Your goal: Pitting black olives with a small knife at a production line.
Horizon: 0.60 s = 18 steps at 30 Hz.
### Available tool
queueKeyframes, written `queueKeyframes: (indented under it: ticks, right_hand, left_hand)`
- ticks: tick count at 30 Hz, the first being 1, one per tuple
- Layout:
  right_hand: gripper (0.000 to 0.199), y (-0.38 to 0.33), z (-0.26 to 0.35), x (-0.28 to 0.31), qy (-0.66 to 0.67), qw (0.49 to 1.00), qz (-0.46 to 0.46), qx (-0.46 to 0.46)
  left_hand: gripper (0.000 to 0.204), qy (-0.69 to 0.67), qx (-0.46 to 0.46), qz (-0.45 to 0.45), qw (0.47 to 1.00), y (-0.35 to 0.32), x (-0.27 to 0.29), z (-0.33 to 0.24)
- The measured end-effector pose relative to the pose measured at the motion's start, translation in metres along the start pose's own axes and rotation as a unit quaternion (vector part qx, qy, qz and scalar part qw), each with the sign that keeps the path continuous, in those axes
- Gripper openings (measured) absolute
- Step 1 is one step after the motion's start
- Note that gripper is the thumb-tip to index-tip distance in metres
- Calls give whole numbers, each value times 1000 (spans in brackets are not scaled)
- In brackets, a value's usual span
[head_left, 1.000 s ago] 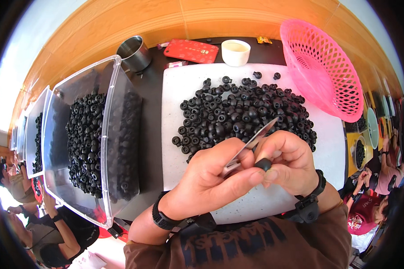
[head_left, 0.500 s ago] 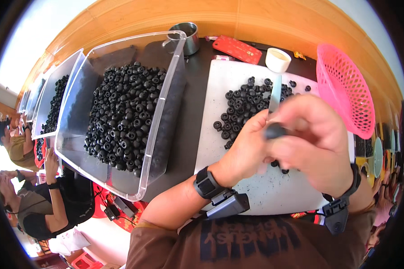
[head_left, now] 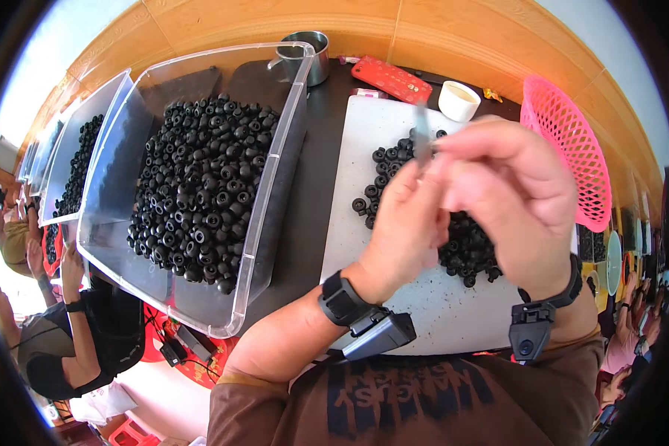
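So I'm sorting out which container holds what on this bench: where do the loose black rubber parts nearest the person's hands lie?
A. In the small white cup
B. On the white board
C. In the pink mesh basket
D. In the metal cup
B: the black rubber parts by the left hand and right hand are heaped straight on the white board, while the pink mesh basket stands apart at the board's right.

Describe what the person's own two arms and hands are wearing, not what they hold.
Both hands are bare. The left hand has a black wristband with a dark grey box-shaped device clipped below it. The right hand has a thin black strap carrying a black device with a small round lens. Brown sleeves end at mid-forearm.
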State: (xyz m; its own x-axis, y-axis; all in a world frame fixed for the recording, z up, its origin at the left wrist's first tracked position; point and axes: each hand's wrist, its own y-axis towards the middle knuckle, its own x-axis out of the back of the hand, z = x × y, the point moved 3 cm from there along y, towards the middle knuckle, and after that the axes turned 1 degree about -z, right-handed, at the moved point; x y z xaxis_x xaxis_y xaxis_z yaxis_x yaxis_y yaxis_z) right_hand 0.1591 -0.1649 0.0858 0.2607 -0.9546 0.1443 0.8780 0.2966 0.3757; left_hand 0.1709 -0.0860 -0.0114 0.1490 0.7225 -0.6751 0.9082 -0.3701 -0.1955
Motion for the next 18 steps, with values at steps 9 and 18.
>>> queueKeyframes:
  ticks: [9,18]
  right_hand:
    - [11,-2,-84,17,-259,965,-41,13]
    - [6,3,-127,-29,-378,909,149,97]
  left_hand:
    - [15,83,-290,-48,952,7,14,-54]
    - [7,181,-341,-41,922,-6,10,-58]
